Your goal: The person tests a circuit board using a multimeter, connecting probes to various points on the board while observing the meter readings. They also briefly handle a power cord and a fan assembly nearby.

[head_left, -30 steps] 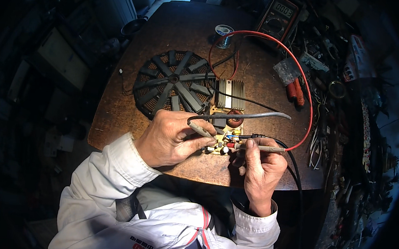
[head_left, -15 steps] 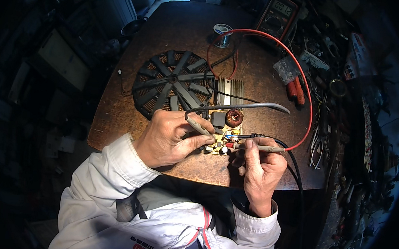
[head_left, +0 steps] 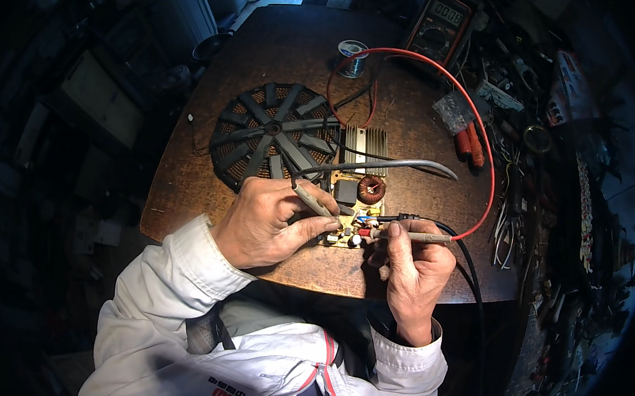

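Circuit board lies by the near edge of the brown table, between the person's two hands, its long axis running away from the body. Left of the board, a round black coil disc sits close beside it; a multimeter is well apart, toward the upper right.

The left hand is at the board's left side, thumb and fingers pinching a grey probe that slants down to the right. The right hand is opposite, pinching a red-tipped probe that lies almost level and points left. Neither hand is clearly nearer: the board's near end is just right of the left fingertips and just left of the red tip.

At the board's far end stands a finned heat sink; between it and the hands is a copper-wound ring. The left fingers hide part of the board's left edge, the right hand's lower fingers are in shadow, and whether either probe's fine point touches metal cannot be told.
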`<state>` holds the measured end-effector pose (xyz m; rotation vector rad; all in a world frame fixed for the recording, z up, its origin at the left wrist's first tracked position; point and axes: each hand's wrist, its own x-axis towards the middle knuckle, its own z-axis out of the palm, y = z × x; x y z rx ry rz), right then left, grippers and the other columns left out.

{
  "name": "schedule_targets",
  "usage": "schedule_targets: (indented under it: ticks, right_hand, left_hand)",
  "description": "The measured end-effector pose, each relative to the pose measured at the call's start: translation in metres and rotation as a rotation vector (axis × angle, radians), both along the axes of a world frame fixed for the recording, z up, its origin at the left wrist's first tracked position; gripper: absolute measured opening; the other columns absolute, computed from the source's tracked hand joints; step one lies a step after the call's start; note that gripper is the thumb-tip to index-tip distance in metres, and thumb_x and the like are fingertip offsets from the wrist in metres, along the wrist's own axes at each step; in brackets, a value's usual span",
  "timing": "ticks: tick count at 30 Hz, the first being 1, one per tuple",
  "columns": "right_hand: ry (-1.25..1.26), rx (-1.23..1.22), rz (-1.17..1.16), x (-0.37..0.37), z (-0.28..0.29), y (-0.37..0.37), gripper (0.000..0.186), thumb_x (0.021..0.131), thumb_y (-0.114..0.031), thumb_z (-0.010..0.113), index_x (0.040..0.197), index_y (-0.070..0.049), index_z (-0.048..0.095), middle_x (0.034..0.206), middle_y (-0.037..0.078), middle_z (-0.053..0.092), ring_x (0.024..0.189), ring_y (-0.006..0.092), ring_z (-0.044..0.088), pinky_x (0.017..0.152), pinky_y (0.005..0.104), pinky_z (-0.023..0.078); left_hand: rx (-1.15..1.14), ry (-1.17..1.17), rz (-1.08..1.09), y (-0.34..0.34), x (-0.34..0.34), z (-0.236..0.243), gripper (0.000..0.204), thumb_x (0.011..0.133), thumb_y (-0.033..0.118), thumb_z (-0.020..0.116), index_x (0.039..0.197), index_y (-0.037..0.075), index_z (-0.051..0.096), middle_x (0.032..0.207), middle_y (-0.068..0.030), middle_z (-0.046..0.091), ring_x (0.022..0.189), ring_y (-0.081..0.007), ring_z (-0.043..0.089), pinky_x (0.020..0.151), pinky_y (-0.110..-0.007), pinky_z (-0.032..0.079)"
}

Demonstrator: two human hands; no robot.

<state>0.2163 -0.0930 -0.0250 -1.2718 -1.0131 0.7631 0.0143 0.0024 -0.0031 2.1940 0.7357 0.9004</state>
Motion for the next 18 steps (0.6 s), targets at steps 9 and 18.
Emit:
schedule_targets:
  ticks: [9,18]
  right_hand:
    - [0.032,-0.013,-0.017,-0.0031,0.0033,-0.0006,0.014,0.098,-0.006,0.069,0.093,0.007,0.069,0.072,0.005,0.066,0.061,0.0081,0.062,0.052,0.0228,0.048]
    - [-0.014,-0.067,-0.050,-0.0025,0.0000,0.0006,0.012,0.096,-0.005,0.070,0.092,0.006,0.068,0.069,0.004,0.066,0.061,0.0082,0.059,0.056,0.0245,0.047]
  left_hand:
    - [-0.004,-0.033,-0.003,-0.0001,-0.0001,-0.0007,0.016,0.084,0.005,0.080,0.096,-0.004,0.076,0.082,-0.0131,0.075,0.073,-0.0214,0.074,0.065,-0.030,0.058]
    - [0.004,-0.065,0.014,-0.0007,-0.0003,-0.0002,0.014,0.083,0.010,0.082,0.094,0.003,0.075,0.082,-0.0104,0.075,0.070,-0.0200,0.074,0.060,-0.029,0.056]
